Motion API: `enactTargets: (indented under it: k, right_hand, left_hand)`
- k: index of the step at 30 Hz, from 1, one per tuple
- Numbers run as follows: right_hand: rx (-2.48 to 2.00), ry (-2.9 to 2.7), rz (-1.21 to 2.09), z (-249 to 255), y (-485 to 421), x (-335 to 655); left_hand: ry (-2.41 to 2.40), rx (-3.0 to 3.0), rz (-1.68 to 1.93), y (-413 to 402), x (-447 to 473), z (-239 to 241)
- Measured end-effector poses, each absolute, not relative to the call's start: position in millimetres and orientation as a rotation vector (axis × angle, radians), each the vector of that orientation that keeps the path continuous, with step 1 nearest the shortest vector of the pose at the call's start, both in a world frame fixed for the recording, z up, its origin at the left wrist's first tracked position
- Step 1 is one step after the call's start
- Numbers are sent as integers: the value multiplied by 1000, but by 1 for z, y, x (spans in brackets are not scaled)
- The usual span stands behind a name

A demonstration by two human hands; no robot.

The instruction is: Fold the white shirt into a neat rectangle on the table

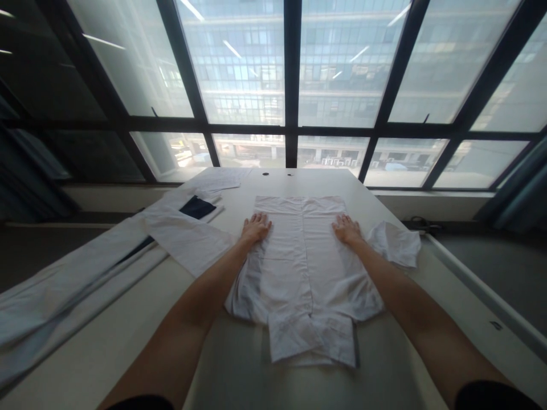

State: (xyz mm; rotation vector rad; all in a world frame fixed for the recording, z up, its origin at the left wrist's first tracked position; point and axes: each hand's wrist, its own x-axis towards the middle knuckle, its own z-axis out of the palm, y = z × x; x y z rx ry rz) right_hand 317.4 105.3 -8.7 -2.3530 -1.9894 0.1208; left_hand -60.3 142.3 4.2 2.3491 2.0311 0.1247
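A white shirt (284,273) lies spread on the white table (239,370), its hem at the far end and its collar (314,339) toward me. A seam or placket runs down its middle. My left hand (257,228) rests flat on the shirt's left edge, fingers spread and pointing away from me. On the opposite edge, my right hand (347,229) lies the same way, fingers stretched out. Neither hand grips the fabric. Close to my right forearm is a crumpled piece of white cloth (395,244); whether it joins the shirt is hidden by the arm.
More white garments (188,233) stretch along the table's left side, with a dark navy patch (198,207) among them. A thin white sheet (220,179) lies at the far left corner. Behind the table stand large windows (335,74) with dark frames. Curtains (29,176) hang at both sides.
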Motion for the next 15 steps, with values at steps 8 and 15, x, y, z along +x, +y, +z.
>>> enactTargets:
  k: [8, 15]
  right_hand:
    - [-2343, -1988, 110, -10, 106, 318]
    - [-2332, -1982, 113, -12, 108, 318]
  left_hand:
    - [2030, 2352, 125, 142, -58, 5]
    - [2035, 2360, 138, 140, -58, 5]
